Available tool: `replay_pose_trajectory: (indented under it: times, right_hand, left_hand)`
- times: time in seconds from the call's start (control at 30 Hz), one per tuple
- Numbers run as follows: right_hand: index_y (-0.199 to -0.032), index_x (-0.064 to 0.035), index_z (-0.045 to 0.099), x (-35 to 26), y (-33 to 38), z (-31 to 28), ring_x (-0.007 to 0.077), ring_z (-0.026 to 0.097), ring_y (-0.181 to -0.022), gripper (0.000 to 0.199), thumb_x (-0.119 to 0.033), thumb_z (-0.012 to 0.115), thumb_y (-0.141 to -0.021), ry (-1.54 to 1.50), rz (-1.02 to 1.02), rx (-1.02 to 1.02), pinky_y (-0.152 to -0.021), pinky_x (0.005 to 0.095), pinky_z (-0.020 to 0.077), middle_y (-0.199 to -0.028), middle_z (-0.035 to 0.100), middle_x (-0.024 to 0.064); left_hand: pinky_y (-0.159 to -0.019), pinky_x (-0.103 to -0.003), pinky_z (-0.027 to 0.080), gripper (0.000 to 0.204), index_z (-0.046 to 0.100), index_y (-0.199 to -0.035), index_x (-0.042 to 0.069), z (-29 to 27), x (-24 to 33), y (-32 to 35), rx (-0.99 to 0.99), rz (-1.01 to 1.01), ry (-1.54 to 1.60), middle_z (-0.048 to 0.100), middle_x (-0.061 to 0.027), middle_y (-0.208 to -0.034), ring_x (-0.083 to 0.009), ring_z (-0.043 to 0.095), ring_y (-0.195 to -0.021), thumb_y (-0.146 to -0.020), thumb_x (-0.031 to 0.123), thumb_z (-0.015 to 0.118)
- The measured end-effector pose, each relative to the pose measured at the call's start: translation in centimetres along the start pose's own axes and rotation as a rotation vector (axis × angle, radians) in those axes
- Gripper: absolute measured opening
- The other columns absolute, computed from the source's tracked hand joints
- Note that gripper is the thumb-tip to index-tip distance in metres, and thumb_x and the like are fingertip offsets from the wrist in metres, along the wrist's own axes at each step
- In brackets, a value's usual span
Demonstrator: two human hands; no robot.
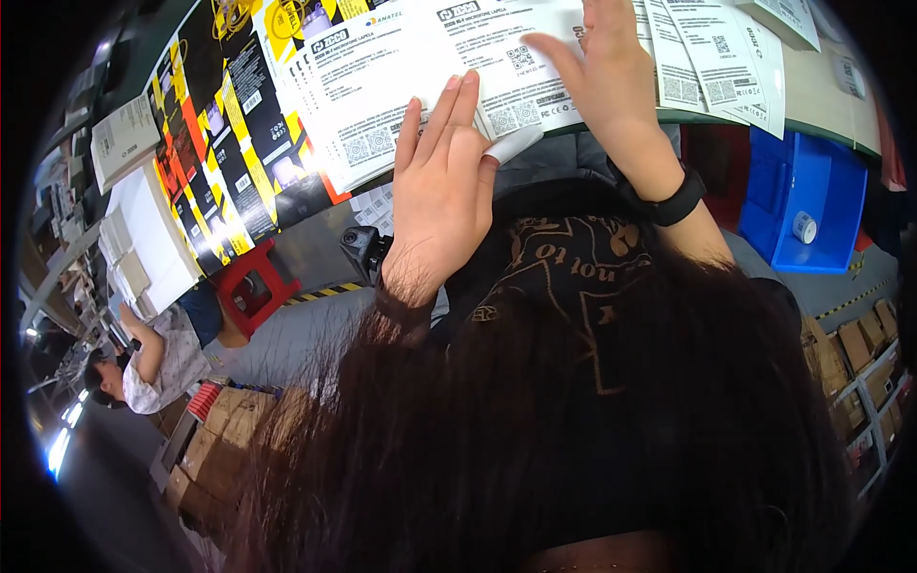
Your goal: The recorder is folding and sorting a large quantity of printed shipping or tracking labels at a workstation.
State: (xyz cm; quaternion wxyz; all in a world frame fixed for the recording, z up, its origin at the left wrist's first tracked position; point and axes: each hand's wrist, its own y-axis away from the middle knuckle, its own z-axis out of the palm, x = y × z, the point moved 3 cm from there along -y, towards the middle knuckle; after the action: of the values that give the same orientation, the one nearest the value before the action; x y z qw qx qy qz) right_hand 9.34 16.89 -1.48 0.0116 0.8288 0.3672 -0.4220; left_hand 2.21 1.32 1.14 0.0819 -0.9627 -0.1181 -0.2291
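Note:
My left hand (444, 186) lies with its fingers stretched out on the near part of a stack of white printed leaflets (358, 72). Beside its thumb, a curled white paper corner (514, 144) sticks out over the table's front edge. To the right, my right hand (611, 81) rests over a white printed sheet (506, 48), its thumb spread away from the fingers; the fingertips run off the top of the view. Both hands are open. A black band (669, 198) circles my right wrist.
Uncut black, yellow and red printed sheets (244, 124) cover the table at left. More leaflets (712, 62) lie fanned at right. Below the table's edge stand a blue bin (812, 205) holding a small white roll (804, 227), and a red stool (250, 291). A person (158, 358) works at far left.

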Motion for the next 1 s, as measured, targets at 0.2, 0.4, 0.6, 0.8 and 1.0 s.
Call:
replay_pose_trajectory:
  times: [0.2, 0.4, 0.6, 0.8, 1.0]
  right_hand:
    - [-0.125, -0.0047, 0.041, 1.0, 0.3, -0.4, 0.0265, 0.056, -0.090, 0.052, -0.011, 0.064, -0.078, -0.248, -0.105, -0.100, -0.082, 0.0377, 0.0448, -0.104, 0.053, 0.0144]
    - [-0.135, -0.0066, 0.031, -2.3, 1.4, -0.1, 0.0244, 0.050, -0.113, 0.062, -0.012, 0.061, -0.080, -0.251, -0.491, -0.300, -0.100, 0.0424, 0.0325, -0.122, 0.054, 0.0085]
    - [-0.137, -0.0108, 0.032, -2.3, 1.9, -0.2, 0.0226, 0.040, -0.125, 0.063, -0.029, 0.059, -0.082, -0.081, -0.425, -0.396, -0.110, 0.0465, 0.0153, -0.134, 0.044, 0.0058]
    - [-0.133, -0.0049, 0.034, -2.8, 1.8, -0.6, 0.0283, 0.040, -0.122, 0.059, -0.025, 0.058, -0.083, -0.037, -0.453, -0.460, -0.105, 0.0462, 0.0227, -0.134, 0.039, 0.0142]
    - [-0.135, -0.0017, 0.030, -2.8, 1.9, -1.1, 0.0285, 0.025, -0.133, 0.063, -0.031, 0.055, -0.085, 0.009, -0.359, -0.587, -0.109, 0.0480, 0.0103, -0.142, 0.028, 0.0166]
  left_hand:
    - [-0.107, -0.050, 0.014, 0.015, 0.043, -0.082, 0.003, 0.3, 0.3, 0.5, 0.031, -0.023, -0.001, 0.032, -0.0242, -0.138, -0.0355, 0.028, -0.131, -0.074, -0.001, 0.056]
    - [-0.108, -0.050, 0.012, 0.013, 0.044, -0.083, 0.002, 0.6, 0.2, 0.6, 0.049, -0.030, 0.024, 0.031, -0.0249, -0.138, -0.0354, 0.025, -0.132, -0.076, 0.001, 0.055]
    - [-0.107, -0.050, 0.015, 0.014, 0.042, -0.082, 0.003, 0.6, 0.3, 0.6, 0.071, -0.023, 0.020, 0.033, -0.0239, -0.137, -0.0370, 0.028, -0.131, -0.074, -0.004, 0.050]
    - [-0.106, -0.050, 0.016, 0.013, 0.043, -0.083, 0.003, 0.7, 0.4, 0.6, 0.054, -0.042, -0.003, 0.034, -0.0236, -0.137, -0.0368, 0.028, -0.131, -0.074, -0.003, 0.051]
    - [-0.108, -0.048, 0.014, 0.017, 0.048, -0.091, 0.000, 0.8, 0.3, 0.6, 0.053, -0.009, -0.059, 0.035, -0.0258, -0.135, -0.0356, 0.027, -0.131, -0.076, 0.004, 0.054]
